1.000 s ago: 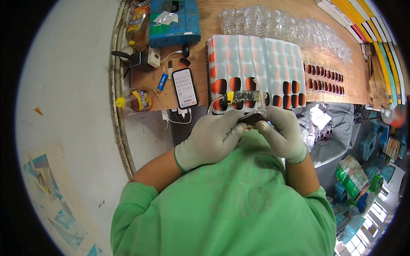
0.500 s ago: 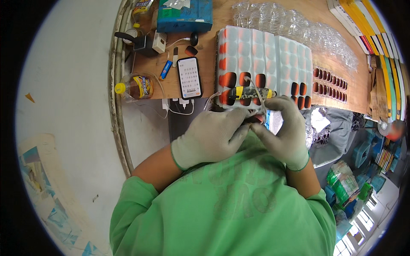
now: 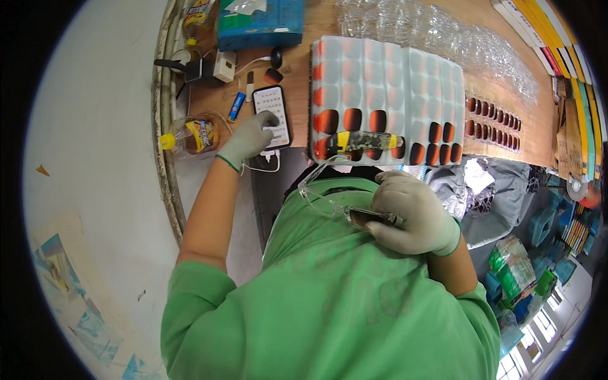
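Observation:
My right hand (image 3: 415, 215), in a pale work glove, is closed on a pair of clear-framed glasses (image 3: 323, 196) in front of my chest. A dark lens (image 3: 362, 217) sits at the side by my fingers; the other side looks bare. My left hand (image 3: 252, 136), gloved too, reaches over a smartphone (image 3: 273, 104) with its lit screen up, fingers bent and partly spread on or just above it. A black-and-yellow tool (image 3: 367, 142) lies across the front of a pale lens tray (image 3: 386, 76), among red-brown lenses (image 3: 353, 119).
Clear glasses frames (image 3: 411, 28) are massed at the back. Rows of dark lenses (image 3: 493, 120) lie right of the tray. On the left are a yellow-capped bottle (image 3: 197, 135), a blue tube (image 3: 236, 107), a charger with cables (image 3: 224, 66) and a blue box (image 3: 259, 25).
My left hand has let go of the glasses and moved left to the phone. My right hand has come lower and nearer my chest with the glasses, which now show plainly.

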Motion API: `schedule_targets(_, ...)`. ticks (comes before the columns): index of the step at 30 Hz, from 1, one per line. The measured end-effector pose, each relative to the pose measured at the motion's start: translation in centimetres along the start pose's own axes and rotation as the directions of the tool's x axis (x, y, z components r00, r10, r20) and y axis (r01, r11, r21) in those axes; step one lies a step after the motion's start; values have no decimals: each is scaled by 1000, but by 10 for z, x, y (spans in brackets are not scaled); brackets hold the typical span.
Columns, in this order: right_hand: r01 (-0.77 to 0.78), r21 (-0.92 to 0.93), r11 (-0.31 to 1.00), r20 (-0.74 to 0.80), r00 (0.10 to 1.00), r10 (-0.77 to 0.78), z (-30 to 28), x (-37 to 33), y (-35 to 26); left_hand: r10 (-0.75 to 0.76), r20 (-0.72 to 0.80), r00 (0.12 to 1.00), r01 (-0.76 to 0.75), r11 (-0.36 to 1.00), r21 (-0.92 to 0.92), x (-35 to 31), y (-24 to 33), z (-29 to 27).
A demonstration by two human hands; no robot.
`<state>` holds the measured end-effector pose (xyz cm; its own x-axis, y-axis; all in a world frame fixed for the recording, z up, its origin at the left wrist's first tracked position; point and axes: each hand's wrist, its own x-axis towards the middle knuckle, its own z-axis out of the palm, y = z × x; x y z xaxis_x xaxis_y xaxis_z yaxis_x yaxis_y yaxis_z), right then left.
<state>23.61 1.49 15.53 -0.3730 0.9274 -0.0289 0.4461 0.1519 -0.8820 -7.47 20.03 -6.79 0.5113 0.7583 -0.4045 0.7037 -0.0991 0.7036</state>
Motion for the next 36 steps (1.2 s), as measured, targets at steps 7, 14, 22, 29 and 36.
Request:
schedule_targets(7,-24,63,998,-86,996,30,-31,-27,18,-149,-208,967,149,989,-14,13,101,-1)
schedule_targets(14,-99,367,925,-123,980,154,-60,-47,26,-184,0,983,182,974,-138,0,140,18)
schedule_targets(22,-121,709,695,-216,900,377,-46,-40,13,-42,-1,999,26,636,-771,-53,214,-14)
schedule_targets(29,-315,301,900,-285,871,400,-12,-14,3,268,118,956,-47,540,-841,-74,249,23)
schedule_targets(36,-317,408,856,-112,913,392,-7,-18,-9,346,195,918,-7,505,-863,-91,240,0)
